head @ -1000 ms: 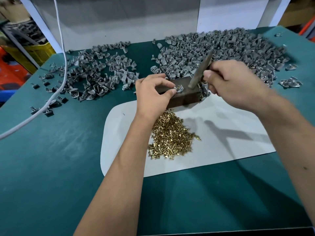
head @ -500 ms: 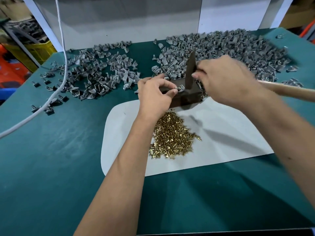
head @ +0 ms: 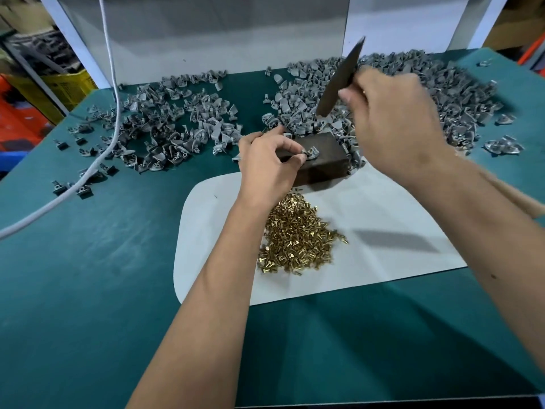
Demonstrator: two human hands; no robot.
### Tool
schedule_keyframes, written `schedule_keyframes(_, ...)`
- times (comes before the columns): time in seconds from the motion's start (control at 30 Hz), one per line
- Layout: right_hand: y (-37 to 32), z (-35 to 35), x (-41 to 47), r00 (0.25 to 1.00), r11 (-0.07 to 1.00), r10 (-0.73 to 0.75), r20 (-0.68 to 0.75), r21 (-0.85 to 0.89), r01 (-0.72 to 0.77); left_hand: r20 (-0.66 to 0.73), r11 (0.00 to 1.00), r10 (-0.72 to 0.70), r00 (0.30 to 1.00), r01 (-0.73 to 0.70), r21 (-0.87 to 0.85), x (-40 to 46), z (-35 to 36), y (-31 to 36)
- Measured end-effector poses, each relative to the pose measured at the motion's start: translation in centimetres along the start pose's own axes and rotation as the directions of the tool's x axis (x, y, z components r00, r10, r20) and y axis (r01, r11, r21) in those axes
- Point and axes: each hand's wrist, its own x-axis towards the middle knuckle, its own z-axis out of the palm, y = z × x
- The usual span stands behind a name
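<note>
Lying atop the block (head: pixel 324 166) — grey part (head: pixel 312 151), pinched by left grip (head: pixel 269 168).

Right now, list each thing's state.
left hand: pinches the grey part on the block.
right hand: grips the hammer.
hammer: raised above the block, tilted.
block: lies flat, bearing the part.
brass rivets: heaped on the white sheet.
loose grey parts: two piles on the table.
</note>
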Motion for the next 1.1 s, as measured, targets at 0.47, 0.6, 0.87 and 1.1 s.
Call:
schedule_keyframes(0.47,-0.9,0.4,0.3,0.958,0.990,0.041,0.283,-0.140,-0.002,-0.001,0.999,-0.023,1.000,0.022,-0.026,0.1,0.1,-0.2)
schedule_keyframes(0.6,-0.7,0.2,0.4,0.998,0.998,0.016,0.068,-0.066,-0.011,-0.001,1.000,-0.009,1.000,0.009,-0.029,0.2,0.3,-0.5)
schedule_keyframes(0.87,-0.8,0.3,0.5,0.999,0.993,0.054,-0.001,-0.106,-0.054,0.014,0.999,-0.026,1.000,0.027,-0.029,0.4,0.4,-0.8)
schedule_keyframes(1.1,-0.6,0.4,0.8,0.983,0.983,0.054,0.177,-0.180,-0.022,0.005,0.999,-0.034,0.999,0.034,-0.036,0.5,0.4,-0.9)
